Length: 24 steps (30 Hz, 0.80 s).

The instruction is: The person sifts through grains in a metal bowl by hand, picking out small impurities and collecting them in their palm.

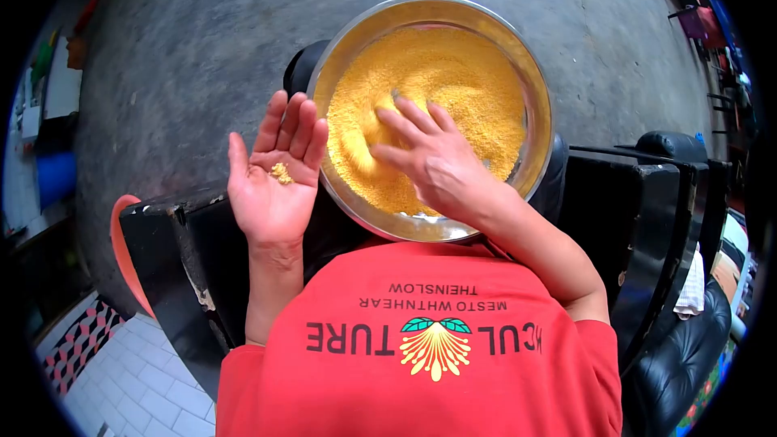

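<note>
A wide, shiny metal basin (534, 125) rests on my lap, with coarse yellow grains (477, 101) spread over its bottom. My right hand (429, 150) reaches over the basin, palm down, its fingers apart and their tips at the surface of the grains. Motion blurs those fingers a little, and furrows curve through the grains around them. To the left of the basin, my left hand (279, 166) is turned palm up with the fingers stretched out. A small clump of pale yellow bits (281, 173) lies on its palm.
Black seat parts (615, 218) flank me on both sides, and a curved orange-pink rim (129, 251) shows at the left. Ahead lies a grey concrete floor (202, 40). A white cloth (690, 287) hangs at the right, and a blue container (57, 178) stands far left.
</note>
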{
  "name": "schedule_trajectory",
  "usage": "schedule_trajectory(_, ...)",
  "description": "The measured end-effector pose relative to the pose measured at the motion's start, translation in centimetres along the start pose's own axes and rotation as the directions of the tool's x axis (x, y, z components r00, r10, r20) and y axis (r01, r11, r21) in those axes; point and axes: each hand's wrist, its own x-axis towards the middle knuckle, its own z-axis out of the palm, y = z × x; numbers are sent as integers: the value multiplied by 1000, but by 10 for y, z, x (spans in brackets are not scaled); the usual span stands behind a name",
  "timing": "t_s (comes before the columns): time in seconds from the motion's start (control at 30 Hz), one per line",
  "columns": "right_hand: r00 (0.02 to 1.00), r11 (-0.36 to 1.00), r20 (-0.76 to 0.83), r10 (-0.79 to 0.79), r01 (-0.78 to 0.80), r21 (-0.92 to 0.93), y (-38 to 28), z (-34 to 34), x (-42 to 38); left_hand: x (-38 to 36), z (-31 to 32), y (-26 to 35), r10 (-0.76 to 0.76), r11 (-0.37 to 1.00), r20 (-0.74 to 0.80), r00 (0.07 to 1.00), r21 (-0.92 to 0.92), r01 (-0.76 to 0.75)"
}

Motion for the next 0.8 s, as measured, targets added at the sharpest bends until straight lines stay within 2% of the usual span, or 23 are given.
schedule_trajectory(0.1, 997, 998, 41, 62, -62, -1, 18, -13, -43, -1, -6, 1, 2, 1000, -16, 1000, 7, -2)
schedule_trajectory(0.17, 978, 971, -54, 202, -207, -116, 26, -26, -61, 1, -9, -2, -18, 1000, -15, 1000, 0, 18)
schedule_trajectory(0.2, 967, 966, -133, 217, -232, -112, 31, -28, -67, 3, -8, -5, -34, 999, -8, 999, -12, 34)
schedule_trajectory(0.3, 918, 943, -215, 332, -324, 74, 31, -31, -71, 12, -2, -15, -71, 997, 19, 997, -31, 71)
schedule_trajectory(0.5, 866, 926, -332, 373, -371, 74, 39, -17, -57, 4, 9, -9, -18, 999, -8, 1000, 39, 19)
schedule_trajectory(0.6, 842, 902, -388, 374, -428, -58, 45, -1, -40, 0, 9, -11, 8, 998, -24, 1000, 60, -6)
schedule_trajectory(0.7, 970, 980, -187, 156, -176, -91, 27, -4, -32, 1, 12, -14, 9, 999, -14, 1000, 54, -8)
schedule_trajectory(0.73, 983, 993, -181, 38, -57, -100, 26, 3, -35, 3, 13, -15, 6, 999, -5, 1000, 54, -6)
schedule_trajectory(0.8, 997, 992, -75, 22, -12, 128, 25, -5, -44, 6, 14, -14, 8, 998, 10, 1000, 60, -9)
